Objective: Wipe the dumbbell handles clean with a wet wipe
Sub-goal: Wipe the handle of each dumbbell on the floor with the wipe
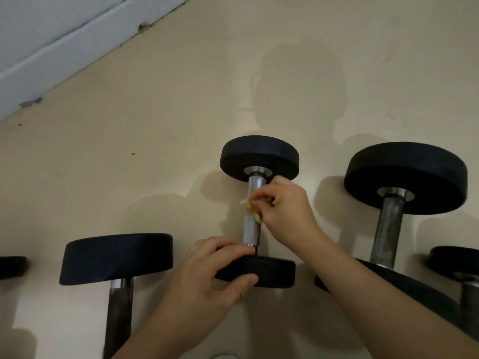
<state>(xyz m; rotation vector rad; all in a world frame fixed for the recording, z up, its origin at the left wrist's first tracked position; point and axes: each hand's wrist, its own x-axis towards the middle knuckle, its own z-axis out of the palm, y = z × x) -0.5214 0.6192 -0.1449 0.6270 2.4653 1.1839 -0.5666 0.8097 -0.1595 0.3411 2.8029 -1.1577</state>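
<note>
Beige flooring is filling most of the frame, with a white baseboard running across the upper left corner. Several black-ended dumbbells are lying on it.

At the centre of the frame, the small dumbbell is lying with its metal handle running up and down the picture, one black end toward the top and the other toward the bottom. The left hand is gripping the nearer black end, fingers curled over its upper edge and thumb pressing against its lower face. The right hand is coming in from the lower right, its fingertips pinched shut on a crumpled, yellowish wet wipe and pressing it against the right side of the handle, about midway along.

To the right of centre, a larger dumbbell is lying with a dull, spotted handle; the right forearm is crossing in front of its nearer end. At the lower left, another dumbbell is showing one black end and a dark handle that is running off the bottom edge. Parts of two further dumbbells are showing at the edges, one at the far left and one at the far right. Soft shadows are falling on the floor above the central dumbbell.
</note>
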